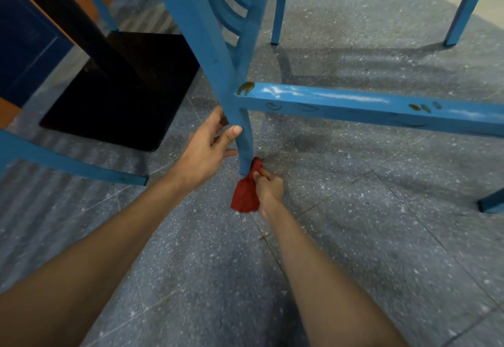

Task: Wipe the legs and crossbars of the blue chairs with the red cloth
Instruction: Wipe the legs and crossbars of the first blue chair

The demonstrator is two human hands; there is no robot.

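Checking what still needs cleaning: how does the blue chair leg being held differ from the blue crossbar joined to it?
The blue-painted chair leg stands roughly upright on the floor; the blue-painted crossbar runs level to the right. The crossbar carries brownish spots; the leg's lower part shows none. The left hand holds the leg and the red cloth, pinched by the right hand, touches its foot; nothing touches the crossbar. Both are painted blue.

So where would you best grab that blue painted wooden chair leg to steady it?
Grip the blue painted wooden chair leg just below the blue crossbar, coming from the left, where the left hand holds it. The crossbar blocks the right side, and the right hand works the crumpled red cloth at the curved foot.
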